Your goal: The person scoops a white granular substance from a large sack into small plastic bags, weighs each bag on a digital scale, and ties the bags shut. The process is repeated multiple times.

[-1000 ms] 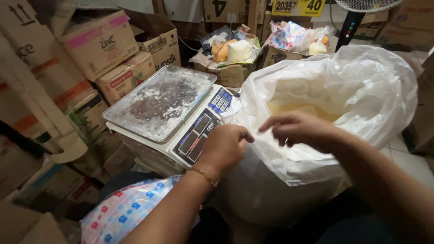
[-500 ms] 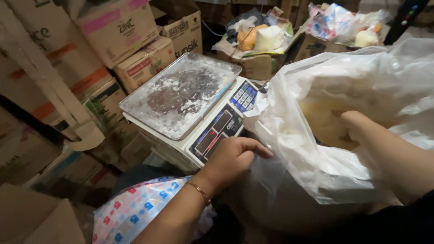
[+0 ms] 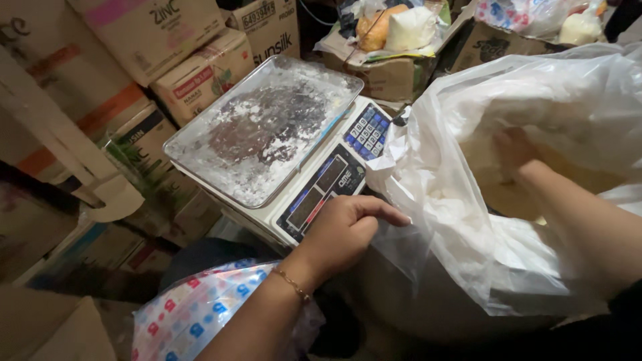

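White plastic sack (image 3: 468, 220) at 3 o'clock in the head view, mouth open. Left hand (image 3: 344, 230) pinching its rim beside the scale (image 3: 314, 194). Right hand (image 3: 515, 150) deep inside, over pale powder (image 3: 508, 200); grip not discernible. Scale tray (image 3: 264, 127) at 11 o'clock dusted with powder, bearing no load. Weighing judged outstanding.

Stacked cardboard cartons (image 3: 160, 40) upper left, dark scale display (image 3: 324, 190) centre, white plastic sack (image 3: 508, 174) right

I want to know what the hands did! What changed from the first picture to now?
The right hand moved from the rim of the big white plastic bag down inside it, now seen through the plastic. The left hand slid from the scale's front onto the bag's edge and holds it. The scale and its dusty metal tray stayed put.
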